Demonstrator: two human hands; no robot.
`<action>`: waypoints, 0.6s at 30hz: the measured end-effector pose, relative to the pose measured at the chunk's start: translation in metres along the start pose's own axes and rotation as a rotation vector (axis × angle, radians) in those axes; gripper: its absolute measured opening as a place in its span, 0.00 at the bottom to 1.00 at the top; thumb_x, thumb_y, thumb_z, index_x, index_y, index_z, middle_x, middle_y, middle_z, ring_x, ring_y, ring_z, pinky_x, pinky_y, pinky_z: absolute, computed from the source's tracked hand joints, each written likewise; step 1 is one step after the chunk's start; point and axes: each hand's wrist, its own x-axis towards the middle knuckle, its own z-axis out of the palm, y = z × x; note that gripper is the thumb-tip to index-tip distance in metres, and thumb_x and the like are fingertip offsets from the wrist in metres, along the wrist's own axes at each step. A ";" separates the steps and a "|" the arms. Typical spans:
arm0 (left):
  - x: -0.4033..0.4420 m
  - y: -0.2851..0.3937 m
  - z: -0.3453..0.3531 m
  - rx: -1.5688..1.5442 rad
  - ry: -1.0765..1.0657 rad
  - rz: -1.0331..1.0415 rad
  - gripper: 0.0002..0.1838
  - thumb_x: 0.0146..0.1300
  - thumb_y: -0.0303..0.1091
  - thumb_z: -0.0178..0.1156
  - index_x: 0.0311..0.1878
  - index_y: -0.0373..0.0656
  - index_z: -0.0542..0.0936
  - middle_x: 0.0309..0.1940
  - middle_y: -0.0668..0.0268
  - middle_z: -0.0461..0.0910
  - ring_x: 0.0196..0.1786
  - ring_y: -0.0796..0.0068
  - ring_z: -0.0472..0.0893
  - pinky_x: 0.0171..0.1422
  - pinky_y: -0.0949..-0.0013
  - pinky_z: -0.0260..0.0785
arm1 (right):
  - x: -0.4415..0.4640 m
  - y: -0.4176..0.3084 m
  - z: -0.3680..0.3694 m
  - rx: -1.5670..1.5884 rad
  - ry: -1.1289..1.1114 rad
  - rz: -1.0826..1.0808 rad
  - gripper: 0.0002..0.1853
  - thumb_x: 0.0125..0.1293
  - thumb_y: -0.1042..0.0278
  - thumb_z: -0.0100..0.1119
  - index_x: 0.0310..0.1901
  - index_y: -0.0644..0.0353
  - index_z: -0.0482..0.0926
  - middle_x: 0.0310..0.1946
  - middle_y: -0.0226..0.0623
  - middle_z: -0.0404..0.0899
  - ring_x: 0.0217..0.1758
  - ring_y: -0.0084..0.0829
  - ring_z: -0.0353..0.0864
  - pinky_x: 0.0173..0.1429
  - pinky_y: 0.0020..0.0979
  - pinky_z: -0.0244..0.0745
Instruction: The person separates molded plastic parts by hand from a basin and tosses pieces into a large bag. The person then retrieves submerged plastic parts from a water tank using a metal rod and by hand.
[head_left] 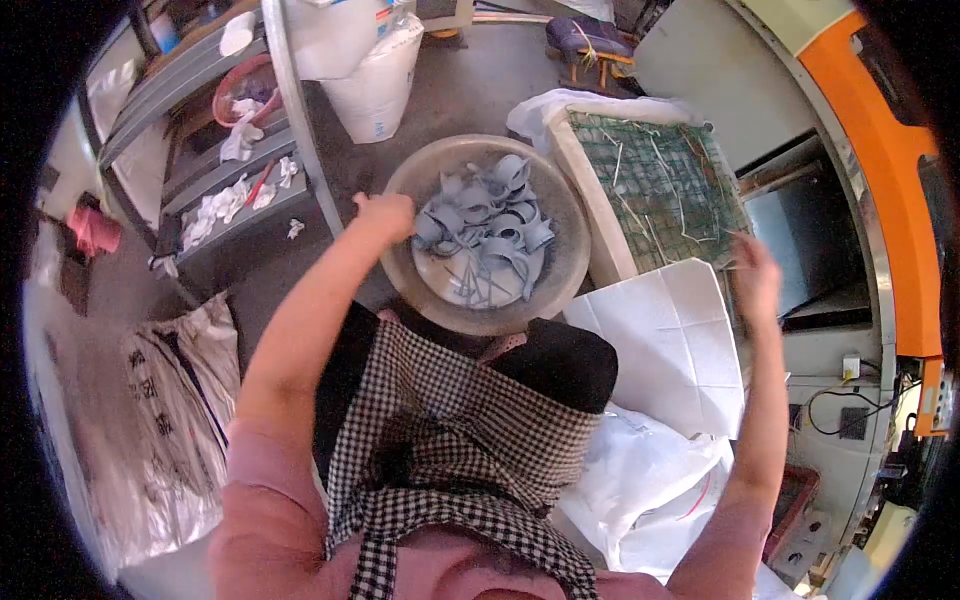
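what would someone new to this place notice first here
Probably the big round basin of curved grey pieces in the middle, just beyond the person's knees, with the left hand at its left rim. Next, the bright orange panel curving down the right side of the view. Between them lies the green mesh, with the right hand near its right edge.

Dark grey floor [470,80], metal shelving [302,115] left, padded stool [590,40] beyond; orange framing [885,150], probably machinery, right.
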 end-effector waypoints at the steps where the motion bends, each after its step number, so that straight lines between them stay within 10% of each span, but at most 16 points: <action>1: 0.014 0.011 0.000 -0.021 -0.043 0.024 0.23 0.54 0.47 0.64 0.48 0.40 0.78 0.47 0.57 0.79 0.53 0.55 0.77 0.58 0.35 0.56 | 0.017 -0.024 0.037 0.171 -0.225 0.028 0.13 0.64 0.72 0.52 0.49 0.60 0.78 0.42 0.44 0.81 0.45 0.34 0.80 0.50 0.31 0.72; 8: 0.054 0.031 0.035 -0.146 0.034 0.237 0.26 0.55 0.46 0.63 0.53 0.42 0.73 0.48 0.54 0.76 0.54 0.52 0.75 0.60 0.42 0.60 | 0.030 -0.053 0.411 -0.146 -1.264 -0.225 0.21 0.53 0.53 0.64 0.42 0.61 0.81 0.34 0.47 0.81 0.41 0.44 0.81 0.45 0.39 0.75; 12: 0.045 0.014 0.029 -0.059 -0.209 0.326 0.27 0.54 0.46 0.64 0.53 0.41 0.72 0.47 0.51 0.75 0.55 0.50 0.73 0.61 0.48 0.61 | -0.068 0.011 0.578 -0.203 -0.957 0.267 0.20 0.52 0.54 0.65 0.38 0.64 0.80 0.38 0.49 0.80 0.45 0.45 0.80 0.49 0.40 0.74; 16: 0.051 0.011 0.028 -0.144 -0.116 0.322 0.29 0.54 0.44 0.63 0.56 0.40 0.70 0.46 0.51 0.75 0.55 0.50 0.73 0.62 0.50 0.60 | -0.107 -0.005 0.587 -0.251 -0.501 0.426 0.19 0.52 0.58 0.63 0.40 0.66 0.78 0.43 0.51 0.77 0.51 0.47 0.75 0.54 0.40 0.72; 18: 0.052 0.010 0.028 -0.096 -0.042 0.330 0.31 0.54 0.43 0.63 0.59 0.40 0.68 0.47 0.51 0.75 0.54 0.51 0.73 0.63 0.51 0.60 | -0.087 -0.006 0.575 -0.073 -0.852 0.542 0.31 0.52 0.62 0.63 0.57 0.65 0.67 0.55 0.47 0.69 0.61 0.46 0.67 0.61 0.41 0.68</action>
